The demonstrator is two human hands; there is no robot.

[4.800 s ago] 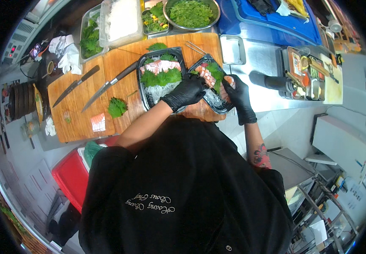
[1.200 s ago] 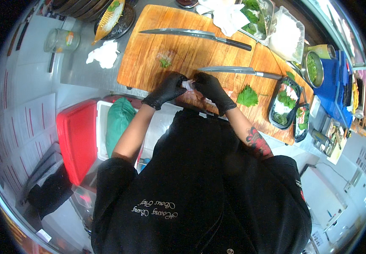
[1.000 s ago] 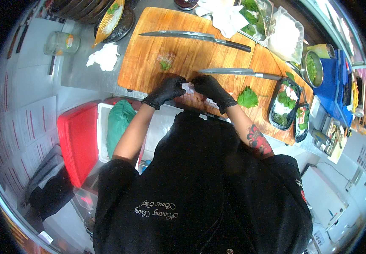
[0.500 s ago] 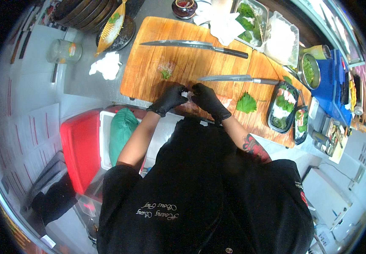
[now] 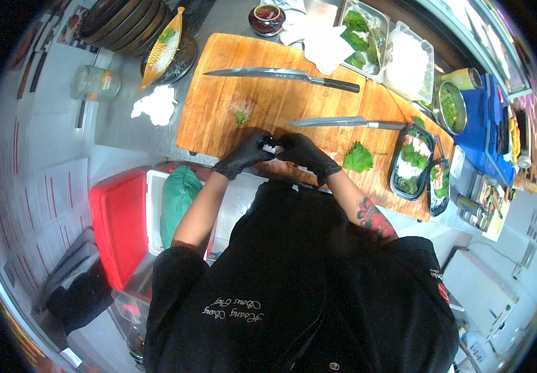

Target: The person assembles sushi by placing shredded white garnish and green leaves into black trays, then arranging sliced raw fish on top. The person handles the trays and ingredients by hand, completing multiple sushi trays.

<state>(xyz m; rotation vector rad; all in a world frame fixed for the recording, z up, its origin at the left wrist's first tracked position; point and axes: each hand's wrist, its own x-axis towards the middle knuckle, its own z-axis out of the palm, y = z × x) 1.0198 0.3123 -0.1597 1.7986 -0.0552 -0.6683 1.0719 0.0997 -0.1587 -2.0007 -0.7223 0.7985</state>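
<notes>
Both my hands wear black gloves and meet over the front edge of a wooden cutting board (image 5: 268,102). My left hand (image 5: 246,154) has its fingers curled in, and my right hand (image 5: 305,155) closes toward it from the other side. Pinched between their fingertips is a small pale piece of food (image 5: 271,149), mostly covered by the gloves. Under my wrists lie pinkish slices (image 5: 288,168), partly hidden. Just beyond the fingers, a knife (image 5: 343,122) rests on the board, and a green leaf (image 5: 358,157) lies right of my right hand.
Farther back lies a longer knife (image 5: 281,74). Black trays (image 5: 412,161) of garnished food sit at the right, near a bowl of greens (image 5: 452,109). A plastic tub (image 5: 409,62), white cloth (image 5: 327,50) and dark pot (image 5: 267,20) line the back. Left stands crumpled paper (image 5: 155,105).
My hands have drawn closer together, their fingertips now meeting around the pale piece. The whole view has shifted slightly; the knives and trays keep their places on the board.
</notes>
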